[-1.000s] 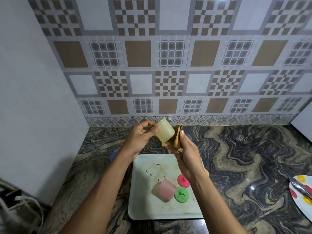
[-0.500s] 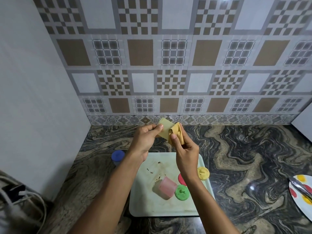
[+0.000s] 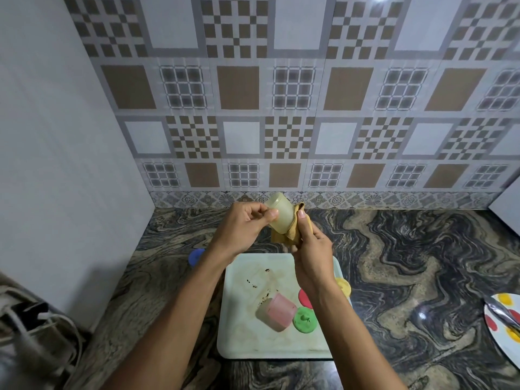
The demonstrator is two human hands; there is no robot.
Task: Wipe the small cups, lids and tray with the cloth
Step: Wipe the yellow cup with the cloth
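Note:
My left hand (image 3: 242, 226) grips a small pale yellow cup (image 3: 280, 213), tilted, above the counter. My right hand (image 3: 309, 249) holds a mustard-yellow cloth (image 3: 284, 235) pressed against the cup's right side and bottom. Below my hands lies a pale square tray (image 3: 242, 305) with brown stains and crumbs. On the tray a pink cup (image 3: 277, 311) lies on its side beside a green lid (image 3: 304, 319). A red lid (image 3: 304, 298) is partly hidden by my right forearm. At the tray's right edge peeks a yellow lid (image 3: 343, 285).
A blue lid or cup (image 3: 195, 256) sits on the marbled counter left of the tray. A white plate with coloured spots and metal tongs (image 3: 503, 322) lies at the right edge. Cables (image 3: 36, 327) rest at the lower left. A tiled wall stands behind.
The yellow cup has turned in my hands, from angled with the cloth at its mouth to upright-tilted with the cloth along its side. My hands stay in about the same place.

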